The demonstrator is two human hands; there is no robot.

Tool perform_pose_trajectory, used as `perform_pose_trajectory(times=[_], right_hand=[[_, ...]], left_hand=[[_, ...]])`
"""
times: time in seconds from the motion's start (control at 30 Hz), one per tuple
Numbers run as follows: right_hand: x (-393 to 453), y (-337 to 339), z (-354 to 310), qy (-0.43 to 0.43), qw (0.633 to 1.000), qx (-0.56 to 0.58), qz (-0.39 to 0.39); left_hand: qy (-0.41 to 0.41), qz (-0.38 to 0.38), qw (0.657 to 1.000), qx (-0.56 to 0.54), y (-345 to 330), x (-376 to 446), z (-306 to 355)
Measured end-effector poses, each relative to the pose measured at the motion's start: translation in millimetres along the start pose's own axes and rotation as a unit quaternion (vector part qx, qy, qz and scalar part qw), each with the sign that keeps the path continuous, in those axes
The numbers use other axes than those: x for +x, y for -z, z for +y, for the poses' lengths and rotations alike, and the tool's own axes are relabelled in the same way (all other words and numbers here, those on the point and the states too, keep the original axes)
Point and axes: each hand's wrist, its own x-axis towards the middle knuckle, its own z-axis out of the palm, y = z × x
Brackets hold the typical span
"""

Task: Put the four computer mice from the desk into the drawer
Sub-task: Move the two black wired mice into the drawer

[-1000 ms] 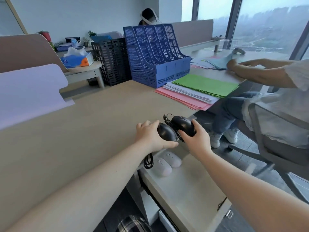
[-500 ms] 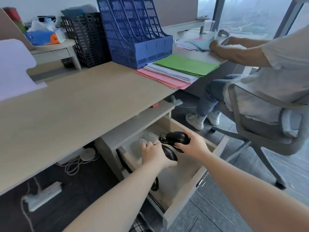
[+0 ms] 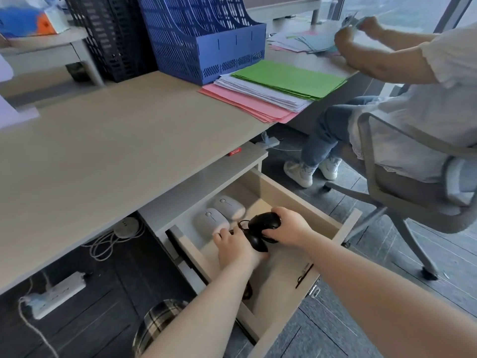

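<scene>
The drawer [image 3: 335,229] under the desk stands pulled out. Two pale grey wireless mice lie side by side at its back: one [image 3: 210,220] to the left, the other [image 3: 229,206] behind it to the right. My right hand [image 3: 289,228] grips a black wired mouse [image 3: 267,221] just above the drawer's inside. My left hand [image 3: 236,248] holds a second black wired mouse [image 3: 255,242], mostly hidden by my fingers. Their black cables tangle between the two hands.
The desk top [image 3: 103,151] carries a blue file rack [image 3: 204,37], a black mesh rack [image 3: 113,40] and stacked pink, white and green paper [image 3: 273,91]. A seated person [image 3: 413,104] on an office chair is close on the right. A power strip [image 3: 55,293] and cables lie on the floor.
Both hands carried the two black mice off the desk edge and down into the open drawer, close to the grey mice. My view tilted downward.
</scene>
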Motion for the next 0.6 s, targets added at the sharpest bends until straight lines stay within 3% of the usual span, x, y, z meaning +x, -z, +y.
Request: perform_pose_trajectory(times=[0.2,0.33,0.6], right_hand=[[8,-8,4,-0.012,0.998,-0.039,-0.042],[11,-17,6,0.013,0.992,-0.092,-0.083],[16,-23,11,0.049,0.989,-0.117,-0.077]], left_hand=[[-0.006,-0.052,0.999,0.01,4,-1,-5],[-0.013,-0.041,0.998,0.04,3,0,-10],[-0.023,-0.056,0.997,0.045,8,1,-14]])
